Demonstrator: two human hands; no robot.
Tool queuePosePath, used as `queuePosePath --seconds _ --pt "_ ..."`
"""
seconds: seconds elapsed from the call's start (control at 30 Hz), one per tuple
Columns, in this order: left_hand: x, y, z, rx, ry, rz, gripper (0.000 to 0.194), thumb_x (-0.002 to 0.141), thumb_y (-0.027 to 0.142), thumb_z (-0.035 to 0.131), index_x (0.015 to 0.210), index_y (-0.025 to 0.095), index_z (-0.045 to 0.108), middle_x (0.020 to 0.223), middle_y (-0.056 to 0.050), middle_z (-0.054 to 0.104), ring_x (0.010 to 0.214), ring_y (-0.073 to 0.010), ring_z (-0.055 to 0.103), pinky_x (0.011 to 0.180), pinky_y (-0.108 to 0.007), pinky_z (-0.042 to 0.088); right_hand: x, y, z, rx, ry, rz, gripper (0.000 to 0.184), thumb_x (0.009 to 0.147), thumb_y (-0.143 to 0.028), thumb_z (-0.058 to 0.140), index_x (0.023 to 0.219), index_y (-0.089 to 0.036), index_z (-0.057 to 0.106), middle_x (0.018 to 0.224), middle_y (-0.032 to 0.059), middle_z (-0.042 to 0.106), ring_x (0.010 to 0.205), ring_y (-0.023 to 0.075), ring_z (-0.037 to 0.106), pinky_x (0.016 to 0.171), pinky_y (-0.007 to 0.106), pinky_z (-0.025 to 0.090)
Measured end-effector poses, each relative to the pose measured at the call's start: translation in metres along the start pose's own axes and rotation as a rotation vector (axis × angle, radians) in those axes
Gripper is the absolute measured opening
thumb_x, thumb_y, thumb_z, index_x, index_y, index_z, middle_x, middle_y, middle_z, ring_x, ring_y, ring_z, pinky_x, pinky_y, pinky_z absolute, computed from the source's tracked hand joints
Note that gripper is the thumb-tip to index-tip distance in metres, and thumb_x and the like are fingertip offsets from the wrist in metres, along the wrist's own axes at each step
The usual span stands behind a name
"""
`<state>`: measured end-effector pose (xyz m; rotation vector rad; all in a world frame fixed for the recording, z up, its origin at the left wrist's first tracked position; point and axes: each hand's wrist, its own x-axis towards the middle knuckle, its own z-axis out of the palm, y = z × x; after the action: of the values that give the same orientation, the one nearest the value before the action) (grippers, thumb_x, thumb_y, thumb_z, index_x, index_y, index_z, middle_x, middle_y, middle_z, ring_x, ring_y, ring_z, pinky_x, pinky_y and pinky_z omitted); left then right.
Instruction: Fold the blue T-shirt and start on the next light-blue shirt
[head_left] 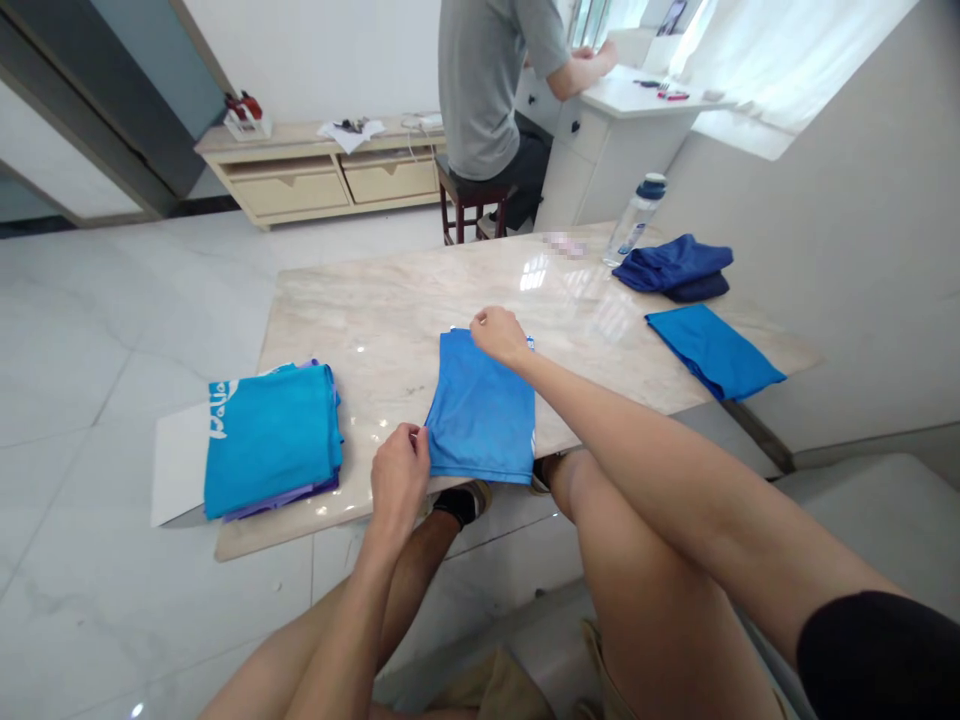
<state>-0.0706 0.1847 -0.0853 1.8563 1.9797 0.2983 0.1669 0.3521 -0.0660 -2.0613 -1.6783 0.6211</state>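
Note:
A bright blue folded garment [480,405] lies flat on the marble table [360,340], with small white marks at its upper edge and right side. My right hand [499,336] pinches its upper edge. My left hand [400,478] holds its lower left edge, close to the table's front rim. To the left of my left hand sits a folded stack of teal and purple cloth [271,440] with white lettering, resting on a white board [180,465].
A flat blue garment [712,350], a navy bundle [673,266] and a plastic water bottle [636,220] stand at the table's far right. A seated person [480,90] works at a white desk [637,95] beyond. A low wooden cabinet [322,180] stands by the back wall.

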Motion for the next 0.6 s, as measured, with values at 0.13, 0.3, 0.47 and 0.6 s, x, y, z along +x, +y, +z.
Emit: queuePosePath --seconds 0.13,0.3,0.47,0.6 --pt "-0.007 0.007 -0.003 0.071 -0.084 -0.010 0.035 0.111 0.047 0.053 0.117 0.019 0.073 0.110 -0.014 0.081 0.106 -0.0338 0.076 0.084 -0.037 0.050 -0.004 0.021 -0.010 -0.190 -0.037 -0.015 0.039 0.105 -0.022 0.054 0.135 -0.016 0.077 0.139 0.0160 0.077 0.131 0.0313 0.071 0.110 0.036 0.054" --pt "-0.008 0.014 -0.013 0.167 -0.162 -0.029 0.028 0.111 0.040 0.054 0.111 0.020 0.073 0.115 -0.015 0.079 0.110 -0.0339 0.076 0.082 -0.037 0.049 0.018 0.020 -0.003 -0.255 -0.120 -0.075 0.037 0.107 -0.022 0.058 0.139 -0.017 0.077 0.144 0.0143 0.075 0.138 0.0291 0.065 0.118 0.036 0.047" --pt "-0.005 0.010 -0.014 0.150 -0.223 -0.043 0.028 0.111 0.043 0.055 0.108 0.021 0.073 0.110 -0.013 0.080 0.110 -0.0336 0.076 0.081 -0.036 0.045 0.032 0.009 0.019 -0.300 -0.168 -0.111 0.043 0.108 -0.045 0.067 0.142 -0.019 0.074 0.139 0.0153 0.076 0.143 0.0373 0.056 0.121 0.051 0.042" --pt "-0.005 0.005 -0.008 0.130 -0.230 -0.031 0.027 0.111 0.042 0.056 0.108 0.022 0.074 0.111 -0.012 0.079 0.108 -0.0321 0.075 0.078 -0.035 0.044 0.037 0.013 0.028 -0.315 -0.207 -0.150 0.033 0.107 -0.046 0.069 0.124 -0.020 0.080 0.137 0.0163 0.076 0.142 0.0384 0.055 0.121 0.052 0.038"
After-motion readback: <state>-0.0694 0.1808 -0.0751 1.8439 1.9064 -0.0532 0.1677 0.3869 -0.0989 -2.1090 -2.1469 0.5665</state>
